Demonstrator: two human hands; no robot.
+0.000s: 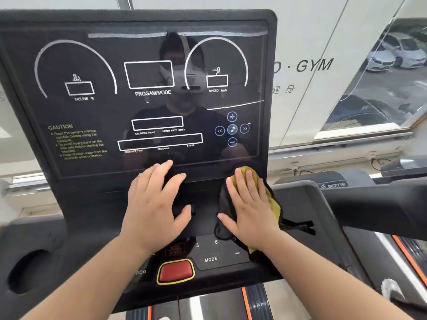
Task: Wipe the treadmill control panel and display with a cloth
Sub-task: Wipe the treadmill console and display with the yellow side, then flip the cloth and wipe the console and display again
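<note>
The cloth (pixel 272 202), soft, yellow on one side and dark on the other, sits bunched on the control panel (pixel 221 252), right under the lower right corner of the display (pixel 138 107). The right hand (pixel 249 209) presses it flat, fingers straight. The left hand (pixel 154 204) lies open beside it, holding nothing, fingertips reaching onto the glossy black glass. Nearer me there's a MODE key (pixel 210 259) and a chunky red button (pixel 176 271) with a yellow rim. A round cup holder (pixel 27 271) sits far left.
</note>
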